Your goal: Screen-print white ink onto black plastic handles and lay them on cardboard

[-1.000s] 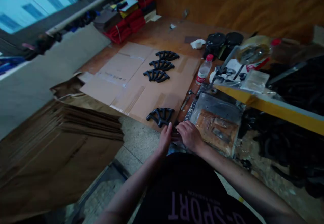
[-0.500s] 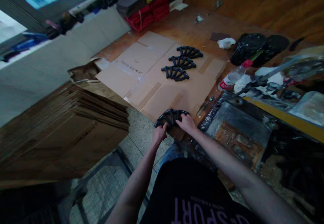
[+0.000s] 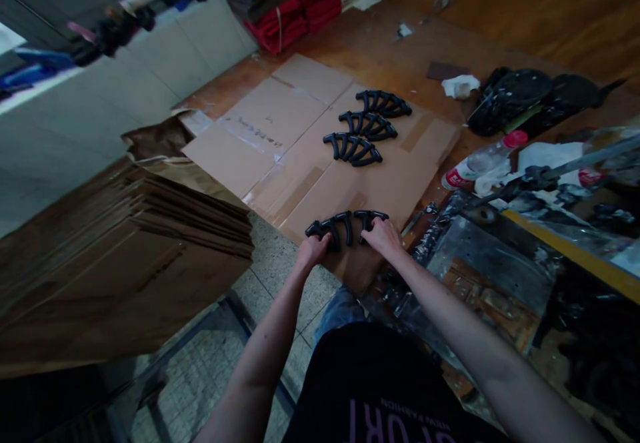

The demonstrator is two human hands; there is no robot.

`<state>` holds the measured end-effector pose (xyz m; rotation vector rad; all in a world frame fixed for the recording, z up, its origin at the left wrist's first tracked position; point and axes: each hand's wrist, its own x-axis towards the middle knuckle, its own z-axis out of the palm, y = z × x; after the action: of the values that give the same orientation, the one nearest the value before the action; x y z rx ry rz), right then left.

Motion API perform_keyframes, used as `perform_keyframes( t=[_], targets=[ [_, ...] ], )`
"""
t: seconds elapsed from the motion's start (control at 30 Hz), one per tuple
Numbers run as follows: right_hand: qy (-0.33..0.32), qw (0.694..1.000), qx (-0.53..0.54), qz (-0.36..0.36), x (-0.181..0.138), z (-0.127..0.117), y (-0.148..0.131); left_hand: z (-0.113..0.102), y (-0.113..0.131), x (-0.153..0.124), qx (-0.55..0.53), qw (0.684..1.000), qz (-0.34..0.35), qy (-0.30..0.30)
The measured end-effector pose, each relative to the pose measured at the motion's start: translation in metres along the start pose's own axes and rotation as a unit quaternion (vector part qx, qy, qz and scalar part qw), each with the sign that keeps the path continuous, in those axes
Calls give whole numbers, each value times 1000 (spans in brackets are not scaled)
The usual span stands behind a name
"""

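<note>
A black fan-shaped ribbed part (image 3: 347, 226) lies at the near edge of a flattened cardboard sheet (image 3: 385, 183). My left hand (image 3: 313, 251) is closed on its left end, and my right hand (image 3: 383, 236) grips its right end with curled fingers. Three more black fan-shaped parts (image 3: 367, 126) lie in a row farther back on the same cardboard.
A stack of folded brown cardboard (image 3: 125, 249) sits at the left. To the right stands a cluttered bench (image 3: 480, 256) with a yellow bar (image 3: 570, 256), a plastic bottle (image 3: 480, 163) and black bags (image 3: 520, 96). Red bundles (image 3: 295, 13) lie at the back.
Both hands moved forward from the bench edge onto the nearest black part and took hold of its two ends. The camera tilted toward the cardboard.
</note>
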<state>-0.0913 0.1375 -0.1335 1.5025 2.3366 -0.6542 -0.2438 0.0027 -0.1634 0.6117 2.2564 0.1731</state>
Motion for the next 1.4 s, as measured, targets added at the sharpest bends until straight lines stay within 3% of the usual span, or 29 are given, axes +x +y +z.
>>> perform_keyframes(
  t=[0.23, 0.4, 0.5, 0.7, 0.8, 0.9, 1.0, 1.1, 1.2, 1.3, 1.4],
  targets=[
    [4, 1000, 13, 3, 6, 2, -5, 10, -9, -15, 16, 999, 9, -36],
    [3, 1000, 8, -5, 10, 1, -9, 10, 0, -18, 37, 999, 12, -37],
    [-12, 999, 31, -11, 10, 3, -11, -1, 11, -8, 64, 997, 23, -26],
    [-18, 985, 172, -23, 8, 19, -12, -48, 28, 32, 130, 988, 83, 15],
    [-21, 968, 245, -43, 5, 27, -7, -57, 31, 30, 162, 982, 99, 24],
    [-15, 961, 262, -87, -4, 27, 3, -40, 31, 6, 178, 970, 97, 136],
    [13, 968, 209, -137, -18, 19, 14, -10, 35, -18, 155, 939, 196, 238],
    [25, 978, 142, -154, -28, 12, 21, 18, 42, -23, 140, 913, 283, 258],
    [23, 985, 91, -142, -31, 12, 26, 31, 47, -12, 136, 912, 286, 259],
    [34, 988, 55, -137, -32, 20, 29, 26, 46, 6, 143, 910, 298, 249],
    [39, 989, 32, -136, -35, 31, 32, 7, 46, 29, 157, 902, 325, 236]
  ],
)
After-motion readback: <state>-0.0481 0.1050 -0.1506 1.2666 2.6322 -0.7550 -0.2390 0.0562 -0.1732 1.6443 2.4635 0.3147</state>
